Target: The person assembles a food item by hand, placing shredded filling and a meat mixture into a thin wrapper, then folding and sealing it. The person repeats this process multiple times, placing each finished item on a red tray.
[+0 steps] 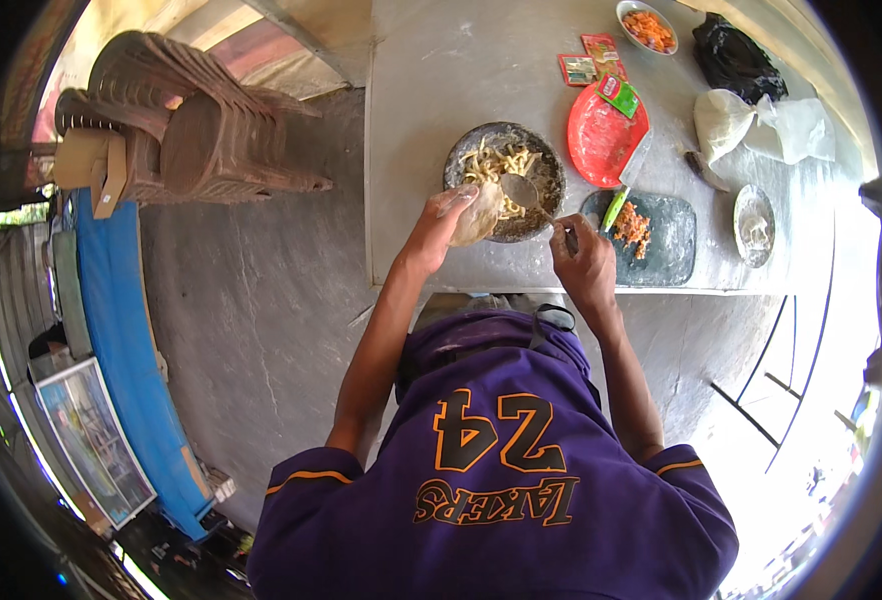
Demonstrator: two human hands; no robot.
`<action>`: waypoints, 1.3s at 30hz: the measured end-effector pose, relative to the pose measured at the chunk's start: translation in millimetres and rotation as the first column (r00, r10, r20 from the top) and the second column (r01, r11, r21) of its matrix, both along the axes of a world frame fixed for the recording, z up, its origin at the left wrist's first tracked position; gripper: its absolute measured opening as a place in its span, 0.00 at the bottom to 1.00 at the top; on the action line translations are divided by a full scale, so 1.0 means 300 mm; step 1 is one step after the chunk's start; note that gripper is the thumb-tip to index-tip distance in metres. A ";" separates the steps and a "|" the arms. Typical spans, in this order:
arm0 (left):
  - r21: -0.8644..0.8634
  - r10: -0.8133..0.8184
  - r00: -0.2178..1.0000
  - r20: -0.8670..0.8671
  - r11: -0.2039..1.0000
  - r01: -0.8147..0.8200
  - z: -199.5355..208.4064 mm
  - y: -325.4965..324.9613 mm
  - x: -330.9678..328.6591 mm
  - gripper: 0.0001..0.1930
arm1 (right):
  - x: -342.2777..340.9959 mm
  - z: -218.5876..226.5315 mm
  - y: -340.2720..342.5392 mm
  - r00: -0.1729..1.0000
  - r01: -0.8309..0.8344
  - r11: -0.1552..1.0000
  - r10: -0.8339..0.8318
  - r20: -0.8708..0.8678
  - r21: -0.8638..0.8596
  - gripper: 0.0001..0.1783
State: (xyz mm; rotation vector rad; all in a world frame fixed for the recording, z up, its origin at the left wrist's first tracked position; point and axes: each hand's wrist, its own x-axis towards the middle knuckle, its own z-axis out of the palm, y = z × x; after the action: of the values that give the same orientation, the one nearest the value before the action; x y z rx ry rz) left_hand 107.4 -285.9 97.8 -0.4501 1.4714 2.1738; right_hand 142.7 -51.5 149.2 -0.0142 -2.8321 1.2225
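Observation:
My left hand (437, 226) holds a flattened piece of pale dough (477, 218) over the near-left rim of a dark round bowl (551, 160). Pale, strip-like food (499, 163) lies inside the bowl. Pinched in my right hand (586, 265) is the handle of a metal spoon (519, 189); its head is above the food, close to the dough's right edge. Just right of that hand is a dark green cutting board (677, 240) with chopped orange-brown food (633, 230) on it. A green-handled knife (616, 208) rests across the board's far left part.
Beyond the board is a red plate (599, 135) with sachets (618, 95) by it. Farther back are a bowl of chopped orange food (651, 32), a black bag (733, 60) and clear bags (726, 125). A floury dish (754, 228) sits right. Stacked chairs (206, 140) stand left of the table.

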 end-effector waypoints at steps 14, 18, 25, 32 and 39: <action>0.148 0.133 0.991 0.010 0.980 -0.133 -0.048 0.036 0.033 0.20 | -0.063 -0.111 0.105 0.991 0.046 0.999 -0.045 0.124 -0.010 0.07; 0.226 0.293 0.955 0.055 0.928 -0.297 -0.091 0.059 0.071 0.21 | -0.101 -0.175 0.139 0.994 -0.099 0.976 0.088 0.068 0.194 0.06; 0.329 0.381 0.918 0.110 0.858 -0.395 -0.086 0.116 0.067 0.21 | -0.111 -0.113 0.168 0.988 -0.055 0.998 0.057 0.143 -0.015 0.08; 0.236 0.434 0.899 0.063 0.869 -0.436 -0.054 0.156 0.040 0.20 | -0.079 -0.027 0.076 0.948 -0.184 0.942 0.245 0.205 -0.280 0.10; 0.202 0.360 0.931 -0.064 0.918 -0.341 -0.022 0.092 0.028 0.15 | -0.109 -0.046 0.079 0.940 -0.233 0.948 0.277 0.200 -0.216 0.10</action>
State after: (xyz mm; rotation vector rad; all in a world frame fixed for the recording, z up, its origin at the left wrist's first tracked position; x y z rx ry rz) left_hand 115.8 -258.2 91.3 -0.5839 1.2963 2.6250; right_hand 110.1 -27.8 135.4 0.2291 -2.9696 1.6416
